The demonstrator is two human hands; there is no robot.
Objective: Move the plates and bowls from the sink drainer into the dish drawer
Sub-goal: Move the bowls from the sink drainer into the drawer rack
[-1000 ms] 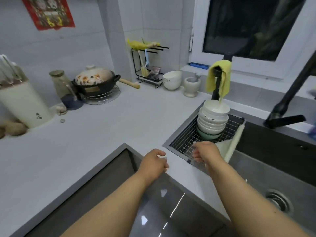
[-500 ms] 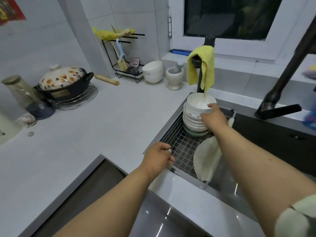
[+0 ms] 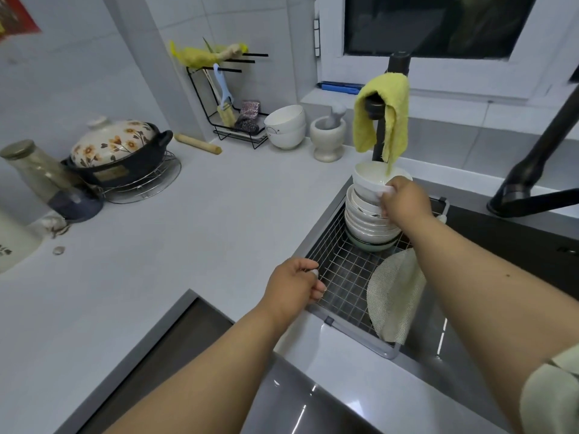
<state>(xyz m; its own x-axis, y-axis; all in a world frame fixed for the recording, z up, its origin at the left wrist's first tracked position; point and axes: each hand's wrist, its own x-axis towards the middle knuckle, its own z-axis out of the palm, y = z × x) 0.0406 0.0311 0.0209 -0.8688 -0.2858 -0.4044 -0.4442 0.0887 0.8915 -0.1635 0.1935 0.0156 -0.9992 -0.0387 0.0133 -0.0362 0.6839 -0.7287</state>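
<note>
Right hand (image 3: 404, 203) grips the rim of the top bowl (image 3: 374, 183), thumb and fingers curled on its near-right edge; the bowl is tilted, at the top of the bowl stack (image 3: 368, 223) at the far end of the wire drainer (image 3: 341, 274) set in the sink (image 3: 438, 336). Left hand (image 3: 296, 285) is loosely curled at the drainer's near-left edge, holding nothing that shows. A pale round mat (image 3: 393, 296) leans at the drainer's right side. Light grey counter (image 3: 188, 230) runs left and far, tiled walls behind, dark window (image 3: 438, 23) far right. Yellow cloth (image 3: 382, 114) hangs on a black post just beyond the stack. Black faucet (image 3: 532, 170) at right. Far on the counter: mortar (image 3: 327, 137), two white bowls (image 3: 285, 126), black rack (image 3: 232, 104), rolling pin (image 3: 197, 144), floral pot (image 3: 116, 151) on a wire trivet, jar (image 3: 40, 173) at left.
</note>
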